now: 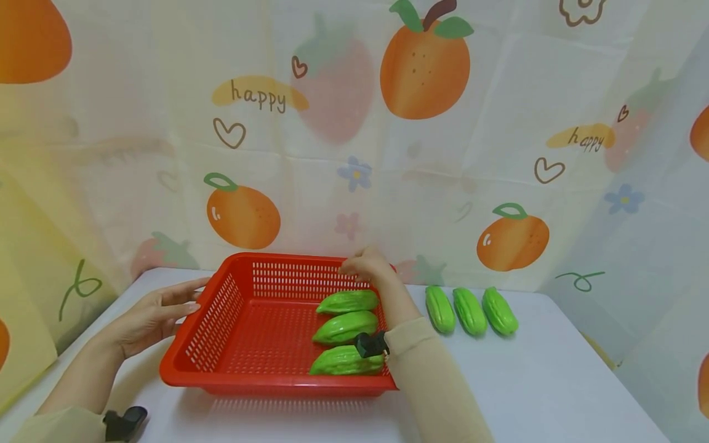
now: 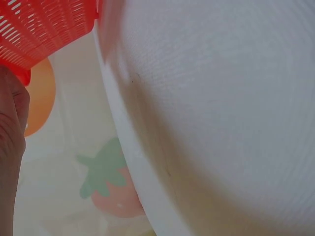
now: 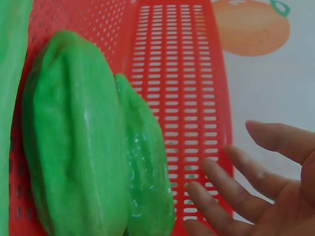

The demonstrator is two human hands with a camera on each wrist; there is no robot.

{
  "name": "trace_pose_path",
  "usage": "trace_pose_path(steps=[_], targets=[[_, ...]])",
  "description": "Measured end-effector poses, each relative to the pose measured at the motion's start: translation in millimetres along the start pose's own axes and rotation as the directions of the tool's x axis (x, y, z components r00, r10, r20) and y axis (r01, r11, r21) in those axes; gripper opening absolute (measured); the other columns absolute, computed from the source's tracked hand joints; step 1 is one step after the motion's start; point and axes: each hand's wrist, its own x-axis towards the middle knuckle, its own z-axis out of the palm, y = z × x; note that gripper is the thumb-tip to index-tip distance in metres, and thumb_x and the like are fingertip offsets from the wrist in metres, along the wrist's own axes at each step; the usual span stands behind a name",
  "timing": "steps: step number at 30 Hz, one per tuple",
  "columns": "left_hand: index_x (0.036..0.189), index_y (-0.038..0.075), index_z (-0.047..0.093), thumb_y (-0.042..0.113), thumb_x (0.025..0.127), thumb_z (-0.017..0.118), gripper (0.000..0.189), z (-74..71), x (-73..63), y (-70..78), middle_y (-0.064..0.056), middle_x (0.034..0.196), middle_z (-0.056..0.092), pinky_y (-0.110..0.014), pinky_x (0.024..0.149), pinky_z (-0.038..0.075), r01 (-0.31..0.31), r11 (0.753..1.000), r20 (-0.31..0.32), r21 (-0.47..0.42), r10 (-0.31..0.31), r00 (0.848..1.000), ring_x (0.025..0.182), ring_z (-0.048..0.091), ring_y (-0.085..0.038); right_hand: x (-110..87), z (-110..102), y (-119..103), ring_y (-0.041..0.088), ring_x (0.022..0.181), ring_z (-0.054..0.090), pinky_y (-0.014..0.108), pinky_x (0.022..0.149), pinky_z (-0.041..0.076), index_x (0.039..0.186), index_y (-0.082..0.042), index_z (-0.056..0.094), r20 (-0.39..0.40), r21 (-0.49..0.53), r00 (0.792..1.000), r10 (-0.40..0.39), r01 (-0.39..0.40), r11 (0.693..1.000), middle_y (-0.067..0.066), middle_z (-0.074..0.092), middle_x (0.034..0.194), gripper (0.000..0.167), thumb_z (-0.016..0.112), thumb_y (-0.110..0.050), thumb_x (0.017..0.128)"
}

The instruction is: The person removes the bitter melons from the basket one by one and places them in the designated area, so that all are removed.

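A red plastic basket point(image 1: 255, 379) with slotted sides carries three green ridged gourds point(image 1: 346, 329) along its right side. My left hand point(image 1: 146, 317) grips the basket's left rim, its thumb lying on the edge. In the left wrist view, part of that hand point(image 2: 11, 110) shows at a corner of the red rim. My right hand point(image 1: 368, 266) is at the back right corner of the basket and holds nothing. Its fingers are spread apart beside the slotted wall in the right wrist view, close to the gourds point(image 3: 78, 137).
Three more green gourds point(image 1: 469, 311) lie in a row on the white table point(image 1: 554, 369), right of the basket. Behind the table hangs a cloth point(image 1: 321, 197) printed with fruit. Black wrist straps point(image 1: 124, 423) sit at both sleeves.
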Motion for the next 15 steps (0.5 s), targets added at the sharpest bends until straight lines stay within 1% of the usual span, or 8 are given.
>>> trace_pose_path(steps=[3, 4, 6, 7, 9, 12, 14, 15], targets=[[0.139, 0.035, 0.052, 0.007, 0.105, 0.039, 0.047, 0.7, 0.2, -0.6, 0.014, 0.126, 0.066, -0.032, 0.088, 0.061, 0.013, 1.000, -0.021, 0.009, -0.013, 1.000, 0.105, 0.071, -0.010, 2.3, 1, 5, 0.026, 0.097, 0.068, 0.043, 0.097, 0.056, 0.100, 0.005, 0.072, 0.015, -0.051, 1.000, 0.018, -0.017, 0.999, 0.013, 0.074, 0.091, 0.021, 0.070, -0.007, 0.083], [0.139, 0.035, 0.052, 0.007, 0.104, 0.039, 0.047, 0.9, 0.3, -0.8, 0.014, 0.126, 0.066, -0.032, 0.088, 0.061, 0.017, 1.000, -0.028, 0.011, -0.017, 0.999, 0.105, 0.071, -0.010, 2.8, 1, 6, 0.023, 0.088, 0.066, 0.043, 0.095, 0.056, 0.097, 0.005, 0.072, 0.017, -0.078, 1.000, 0.023, -0.022, 0.997, 0.009, 0.071, 0.082, 0.019, 0.071, -0.008, 0.083], [0.139, 0.035, 0.053, 0.008, 0.104, 0.040, 0.046, 1.7, 0.8, -1.2, 0.013, 0.125, 0.067, -0.032, 0.088, 0.061, 0.022, 1.000, -0.040, 0.016, -0.021, 0.999, 0.104, 0.071, -0.010, 3.6, 2, 8, 0.018, 0.083, 0.062, 0.042, 0.094, 0.056, 0.096, 0.002, 0.074, 0.022, -0.115, 0.999, 0.034, -0.031, 0.993, 0.003, 0.066, 0.079, 0.018, 0.073, -0.009, 0.082], [0.139, 0.035, 0.052, 0.008, 0.104, 0.040, 0.046, 2.1, 1.1, -1.3, 0.013, 0.125, 0.067, -0.032, 0.088, 0.061, 0.022, 1.000, -0.043, 0.018, -0.021, 0.999, 0.104, 0.071, -0.010, 3.9, 2, 9, 0.016, 0.083, 0.060, 0.041, 0.093, 0.056, 0.098, 0.001, 0.074, 0.031, -0.143, 0.999, 0.040, -0.035, 0.989, 0.000, 0.065, 0.081, 0.019, 0.074, -0.011, 0.082], [0.140, 0.034, 0.052, 0.007, 0.104, 0.039, 0.046, 2.5, 1.4, -1.7, 0.013, 0.125, 0.066, -0.032, 0.088, 0.061, 0.021, 1.000, -0.037, 0.013, -0.020, 0.999, 0.104, 0.070, -0.010, 4.0, 2, 10, 0.020, 0.092, 0.063, 0.041, 0.095, 0.056, 0.103, 0.000, 0.073, 0.067, -0.177, 0.997, 0.048, -0.036, 0.983, 0.006, 0.069, 0.093, 0.024, 0.073, -0.013, 0.083], [0.141, 0.034, 0.051, 0.007, 0.105, 0.039, 0.047, 2.7, 1.8, -1.9, 0.012, 0.125, 0.066, -0.032, 0.088, 0.061, 0.022, 1.000, -0.025, 0.005, -0.022, 0.999, 0.104, 0.070, -0.010, 3.4, 2, 12, 0.027, 0.117, 0.063, 0.041, 0.100, 0.054, 0.114, -0.001, 0.072, 0.116, -0.239, 0.992, 0.045, -0.016, 0.971, 0.013, 0.069, 0.122, 0.033, 0.073, -0.017, 0.085], [0.141, 0.034, 0.051, 0.007, 0.105, 0.038, 0.047, 2.4, 1.9, -1.9, 0.012, 0.125, 0.065, -0.032, 0.088, 0.060, 0.023, 1.000, -0.018, 0.000, -0.023, 1.000, 0.105, 0.070, -0.010, 2.9, 3, 13, 0.029, 0.126, 0.058, 0.040, 0.102, 0.053, 0.118, -0.002, 0.070, 0.144, -0.274, 0.989, 0.042, -0.001, 0.962, 0.014, 0.066, 0.131, 0.036, 0.072, -0.017, 0.086], [0.141, 0.034, 0.051, 0.008, 0.105, 0.038, 0.047, 2.1, 1.9, -1.9, 0.012, 0.125, 0.065, -0.032, 0.088, 0.060, 0.024, 1.000, -0.016, -0.001, -0.024, 1.000, 0.105, 0.070, -0.010, 2.8, 3, 14, 0.029, 0.126, 0.058, 0.040, 0.102, 0.053, 0.118, -0.002, 0.070, 0.153, -0.290, 0.987, 0.038, 0.008, 0.957, 0.014, 0.066, 0.131, 0.036, 0.072, -0.018, 0.086]])
